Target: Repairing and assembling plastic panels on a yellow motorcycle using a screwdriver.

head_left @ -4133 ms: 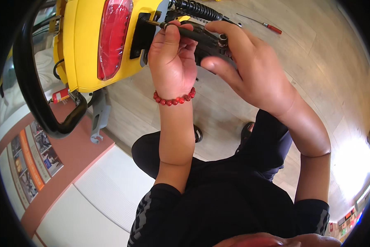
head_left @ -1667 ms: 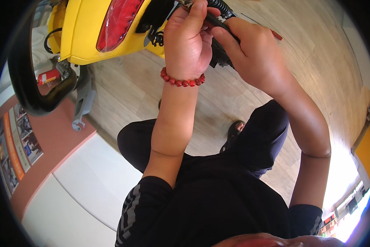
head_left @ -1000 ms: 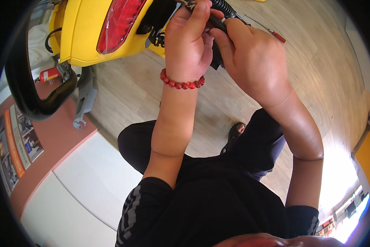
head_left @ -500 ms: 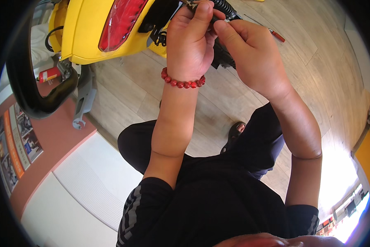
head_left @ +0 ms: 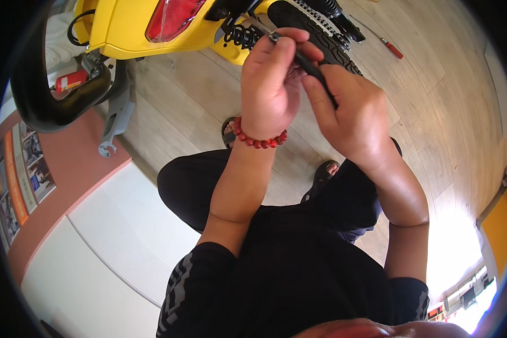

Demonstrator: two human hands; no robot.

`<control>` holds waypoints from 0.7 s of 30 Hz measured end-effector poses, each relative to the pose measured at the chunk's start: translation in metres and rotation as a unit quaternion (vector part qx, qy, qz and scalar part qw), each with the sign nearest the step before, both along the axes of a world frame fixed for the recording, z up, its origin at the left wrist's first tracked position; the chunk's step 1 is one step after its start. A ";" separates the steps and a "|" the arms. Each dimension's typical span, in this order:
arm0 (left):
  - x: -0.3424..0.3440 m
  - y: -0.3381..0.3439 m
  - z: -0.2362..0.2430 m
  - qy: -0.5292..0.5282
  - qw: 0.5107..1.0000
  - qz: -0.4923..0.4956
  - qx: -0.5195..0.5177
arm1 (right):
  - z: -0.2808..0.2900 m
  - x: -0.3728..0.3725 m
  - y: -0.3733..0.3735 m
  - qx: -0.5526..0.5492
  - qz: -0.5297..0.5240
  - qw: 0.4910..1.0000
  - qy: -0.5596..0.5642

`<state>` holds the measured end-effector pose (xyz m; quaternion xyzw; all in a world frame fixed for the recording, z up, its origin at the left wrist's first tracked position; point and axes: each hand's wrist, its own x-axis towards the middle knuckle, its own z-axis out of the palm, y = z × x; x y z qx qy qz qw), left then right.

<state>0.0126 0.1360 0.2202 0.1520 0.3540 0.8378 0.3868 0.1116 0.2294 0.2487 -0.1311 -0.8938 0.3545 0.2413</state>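
Note:
I squat beside a yellow scooter (head_left: 124,34) with a red tail light (head_left: 171,17). My left hand (head_left: 270,84), with a red bead bracelet at the wrist, pinches the upper end of a slim black tool (head_left: 308,62) with a metal tip. My right hand (head_left: 355,115) grips the same tool lower down, fingers wrapped round its shaft. Both hands hover just in front of the scooter's black coil spring (head_left: 242,36) and the knobbly rear tyre (head_left: 321,31).
A red-handled screwdriver (head_left: 391,48) lies on the wooden floor (head_left: 450,112) beyond the tyre. At left are a black curved tyre (head_left: 39,107), a grey metal stand (head_left: 115,121) and a small red canister (head_left: 70,81). A white and terracotta mat (head_left: 95,225) lies by my left knee.
Both hands have drawn back from the scooter toward me, and the black tool now shows between them. More of the rear tyre and spring is uncovered.

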 end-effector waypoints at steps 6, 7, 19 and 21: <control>-0.007 -0.011 0.003 -0.030 0.998 0.045 -0.034 | -0.006 -0.012 -0.012 0.056 0.008 0.998 0.015; -0.009 -0.011 0.004 -0.028 0.998 0.048 -0.035 | -0.006 -0.013 -0.013 0.062 0.004 0.998 0.024; -0.013 -0.011 0.003 -0.025 0.998 0.048 -0.035 | -0.012 -0.018 -0.015 0.077 -0.006 0.997 0.024; -0.014 -0.011 0.003 -0.025 0.998 0.049 -0.039 | -0.011 -0.018 -0.015 0.079 -0.006 0.996 0.035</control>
